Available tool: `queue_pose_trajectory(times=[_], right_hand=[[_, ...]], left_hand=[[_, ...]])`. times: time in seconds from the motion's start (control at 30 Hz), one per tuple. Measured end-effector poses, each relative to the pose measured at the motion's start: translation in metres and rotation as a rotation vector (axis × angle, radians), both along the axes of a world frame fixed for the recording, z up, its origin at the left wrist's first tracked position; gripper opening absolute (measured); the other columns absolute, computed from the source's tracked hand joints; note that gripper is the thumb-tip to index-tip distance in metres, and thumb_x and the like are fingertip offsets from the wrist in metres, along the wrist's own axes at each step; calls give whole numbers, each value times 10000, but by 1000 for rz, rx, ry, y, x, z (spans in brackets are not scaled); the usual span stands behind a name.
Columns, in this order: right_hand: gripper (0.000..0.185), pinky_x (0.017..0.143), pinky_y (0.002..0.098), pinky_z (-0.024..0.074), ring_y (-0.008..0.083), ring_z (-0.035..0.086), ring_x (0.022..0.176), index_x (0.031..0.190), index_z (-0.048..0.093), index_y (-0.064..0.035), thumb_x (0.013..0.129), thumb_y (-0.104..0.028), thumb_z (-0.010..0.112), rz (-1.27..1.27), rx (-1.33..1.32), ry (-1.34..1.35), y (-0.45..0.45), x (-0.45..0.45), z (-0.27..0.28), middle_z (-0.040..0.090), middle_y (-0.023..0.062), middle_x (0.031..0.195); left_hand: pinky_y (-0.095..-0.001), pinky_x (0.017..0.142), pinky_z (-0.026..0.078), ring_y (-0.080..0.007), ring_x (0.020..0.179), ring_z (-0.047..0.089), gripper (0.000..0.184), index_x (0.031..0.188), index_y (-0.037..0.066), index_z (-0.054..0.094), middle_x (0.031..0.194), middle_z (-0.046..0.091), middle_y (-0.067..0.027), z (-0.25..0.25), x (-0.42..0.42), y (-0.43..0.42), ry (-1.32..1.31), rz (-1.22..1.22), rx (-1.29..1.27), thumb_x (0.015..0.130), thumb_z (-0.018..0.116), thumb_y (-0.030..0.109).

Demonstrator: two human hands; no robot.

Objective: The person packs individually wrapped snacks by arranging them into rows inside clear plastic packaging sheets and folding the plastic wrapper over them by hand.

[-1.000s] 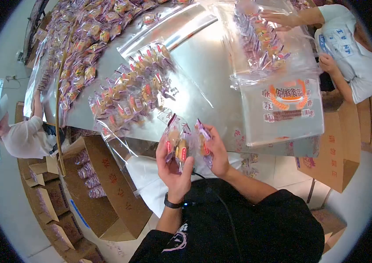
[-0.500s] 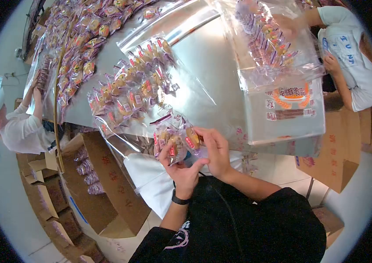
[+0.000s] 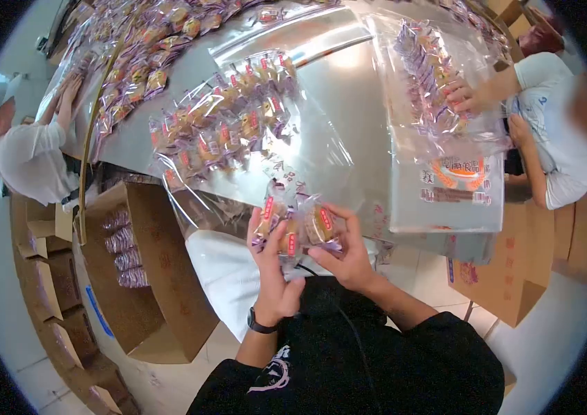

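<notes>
Wrapped snack packets with red labels (image 3: 266,220) are in my left hand (image 3: 274,266), its fingers curled round them. My right hand (image 3: 350,257) pinches another wrapped packet (image 3: 320,225) between thumb and fingers, right beside the first ones. Both hands are over the table's near edge. Just beyond them, rows of wrapped packets (image 3: 228,128) lie in a clear plastic bag (image 3: 318,149) on the metal table (image 3: 349,90).
Loose packets (image 3: 148,52) cover the table's far left. A co-worker (image 3: 549,131) at the right touches a filled bag (image 3: 432,83) beside printed bags (image 3: 446,200). Another person (image 3: 34,152) works at left. Open cartons (image 3: 148,277) (image 3: 508,270) flank the table.
The packets between my hands have been turned and shifted, and my right hand's packet now faces up. The view has turned slightly; the right co-worker leans further in.
</notes>
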State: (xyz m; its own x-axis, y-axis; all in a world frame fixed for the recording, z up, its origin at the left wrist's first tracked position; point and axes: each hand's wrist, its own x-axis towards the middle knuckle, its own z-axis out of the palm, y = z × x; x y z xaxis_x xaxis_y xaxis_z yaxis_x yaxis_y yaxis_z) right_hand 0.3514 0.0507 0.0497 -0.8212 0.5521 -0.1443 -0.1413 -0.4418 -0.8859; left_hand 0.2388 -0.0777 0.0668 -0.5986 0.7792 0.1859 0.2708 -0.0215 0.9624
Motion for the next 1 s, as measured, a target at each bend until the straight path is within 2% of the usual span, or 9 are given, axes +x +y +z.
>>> queue_pose_trajectory(times=[0.07,0.1,0.2,0.23,0.37,0.67,0.8,0.87,1.0], right_hand=[[841,1050,362,518,231,536,1320,1585,217,-86,925,-14,734,26,8,-19,1,-1,3,437,160,1502],[852,1072,372,501,238,519,1340,1594,204,-84,927,-13,730,28,26,-21,1,-3,5,419,160,1512],[869,1132,397,451,253,474,1387,1616,171,-69,938,-5,711,14,59,9,2,-7,7,373,162,1541],[865,1148,402,433,255,465,1395,1621,163,-57,944,1,699,0,49,42,0,-7,4,362,164,1550],[844,1174,405,402,257,450,1415,1622,153,-7,959,19,675,-42,83,-6,-9,-10,0,365,180,1571],[906,1147,371,435,243,493,1403,1610,235,27,908,-43,803,-119,378,-78,11,0,-18,448,186,1564],[911,1172,379,399,258,475,1429,1648,169,16,959,-92,754,-12,336,44,9,-1,-14,415,178,1608],[879,1200,377,357,264,446,1455,1659,141,8,996,-108,707,4,317,126,7,0,-20,385,177,1637],[759,1241,372,258,276,309,1542,1658,134,12,1033,-43,561,128,422,-87,12,13,-17,262,214,1699]], left_hand=[[-501,1258,216,-368,1546,255,788,1614,-25,230,1654,238,-212,13,2,7,188,101,-164,998,550,347],[-505,1234,278,-356,1525,296,716,1616,-15,247,1643,256,-210,11,1,7,251,98,-136,1045,566,275],[-530,1151,406,-439,1499,330,806,1636,45,240,1598,254,-285,-14,7,1,-30,166,53,968,686,104],[-457,1057,500,-389,1418,451,769,1601,60,361,1540,345,-266,-15,8,2,-20,237,110,944,756,126],[-394,1031,502,-353,1278,562,537,1423,27,611,1533,375,-250,-17,16,-4,64,362,-44,923,784,116],[-465,1112,416,-423,1327,504,754,1556,23,440,1470,457,-291,-12,10,4,87,148,-102,902,790,160],[-472,1169,346,-432,1385,442,828,1582,15,375,1483,450,-286,-11,26,9,-60,209,-109,896,797,207],[-467,1174,340,-416,1397,431,828,1580,7,369,1474,458,-272,-14,26,15,81,229,-140,901,797,214],[-455,1150,374,-379,1375,465,884,1542,5,397,1424,507,-231,-20,25,18,-20,312,-21,853,873,286]])
